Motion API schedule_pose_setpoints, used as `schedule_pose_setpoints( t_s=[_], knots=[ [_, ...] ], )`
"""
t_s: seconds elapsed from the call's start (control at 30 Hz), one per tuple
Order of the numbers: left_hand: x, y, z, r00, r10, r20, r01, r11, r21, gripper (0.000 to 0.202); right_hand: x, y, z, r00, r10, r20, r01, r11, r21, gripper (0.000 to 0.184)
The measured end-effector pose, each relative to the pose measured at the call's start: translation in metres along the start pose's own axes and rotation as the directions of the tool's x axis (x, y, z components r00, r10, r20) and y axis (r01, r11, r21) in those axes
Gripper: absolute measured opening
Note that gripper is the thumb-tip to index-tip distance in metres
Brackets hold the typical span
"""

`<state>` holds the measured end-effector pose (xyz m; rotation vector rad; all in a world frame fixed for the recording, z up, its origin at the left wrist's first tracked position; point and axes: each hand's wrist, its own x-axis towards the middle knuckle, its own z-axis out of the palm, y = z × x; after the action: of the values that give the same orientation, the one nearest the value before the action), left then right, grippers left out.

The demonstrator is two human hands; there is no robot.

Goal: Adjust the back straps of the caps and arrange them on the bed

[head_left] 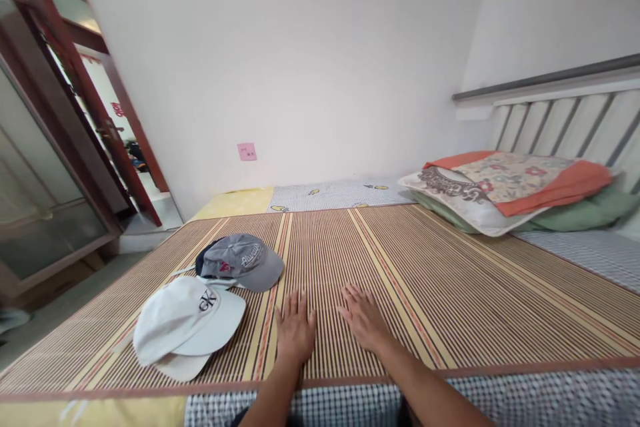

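My left hand [296, 330] lies palm down on the striped bamboo mat [320, 247], its fingers stretched out and holding nothing. To its right, my right hand [364, 317] also rests flat on the mat with fingers extended. Left of my left hand sits a white baseball cap [175, 317] with dark letters on its front, stacked over another pale cap [184, 367] whose brim shows below. Just behind them is a grey baseball cap [245, 260] with white lettering and a red mark. It partly covers a dark cap [201, 260] and a whitish brim.
Pillows [450, 190] with an orange-edged floral cover [530, 180] lie at the far right, over green fabric [580, 213]. A white wall [300, 67] with a pink note [247, 151] stands behind the bed. A radiator [565, 123] is at right, a reddish-brown door frame [100, 100] at left.
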<state>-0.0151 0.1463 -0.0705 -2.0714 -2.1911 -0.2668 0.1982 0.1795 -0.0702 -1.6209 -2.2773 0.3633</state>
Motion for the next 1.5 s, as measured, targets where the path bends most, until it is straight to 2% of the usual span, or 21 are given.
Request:
schedule_pose_setpoints(
  t_s=[0.13, 0.23, 0.4, 0.53, 0.8, 0.97, 1.13, 1.3, 1.5],
  knots=[
    [-0.008, -0.032, -0.004, 0.999, -0.023, -0.025, 0.024, 0.999, 0.033, 0.060, -0.015, 0.029, -0.017, 0.999, 0.044, 0.005, -0.043, 0.998, -0.045, 0.076],
    [-0.012, -0.048, -0.004, 0.999, -0.027, -0.038, 0.028, 0.999, 0.040, 0.058, -0.029, 0.056, -0.025, 0.995, 0.070, -0.065, -0.077, 0.990, -0.119, 0.072],
    [-0.017, -0.058, -0.001, 0.997, -0.023, -0.076, 0.026, 0.999, 0.032, 0.056, -0.066, 0.109, -0.030, 0.964, 0.149, -0.219, -0.204, 0.946, -0.250, 0.061],
    [-0.024, -0.063, 0.000, 0.994, -0.038, -0.103, 0.040, 0.999, 0.018, 0.056, -0.093, 0.138, -0.032, 0.929, 0.250, -0.273, -0.331, 0.891, -0.310, 0.061],
    [-0.045, -0.078, -0.004, 0.991, -0.056, -0.118, 0.059, 0.998, 0.025, 0.057, -0.121, 0.163, -0.040, 0.889, 0.354, -0.291, -0.426, 0.873, -0.239, 0.071],
    [-0.048, -0.078, -0.006, 0.991, -0.078, -0.112, 0.080, 0.997, 0.013, 0.058, -0.139, 0.180, -0.043, 0.853, 0.412, -0.320, -0.483, 0.856, -0.184, 0.078],
    [-0.048, -0.076, -0.009, 0.991, -0.085, -0.100, 0.086, 0.996, 0.004, 0.059, -0.156, 0.198, -0.038, 0.850, 0.373, -0.373, -0.464, 0.865, -0.190, 0.078],
    [-0.049, -0.075, -0.015, 0.992, -0.088, -0.089, 0.089, 0.996, 0.007, 0.060, -0.166, 0.210, -0.028, 0.824, 0.320, -0.467, -0.450, 0.871, -0.196, 0.082],
    [-0.055, -0.075, -0.014, 0.987, -0.091, -0.132, 0.091, 0.996, -0.003, 0.057, -0.171, 0.225, -0.014, 0.789, 0.213, -0.576, -0.375, 0.910, -0.178, 0.081]
  ],
)
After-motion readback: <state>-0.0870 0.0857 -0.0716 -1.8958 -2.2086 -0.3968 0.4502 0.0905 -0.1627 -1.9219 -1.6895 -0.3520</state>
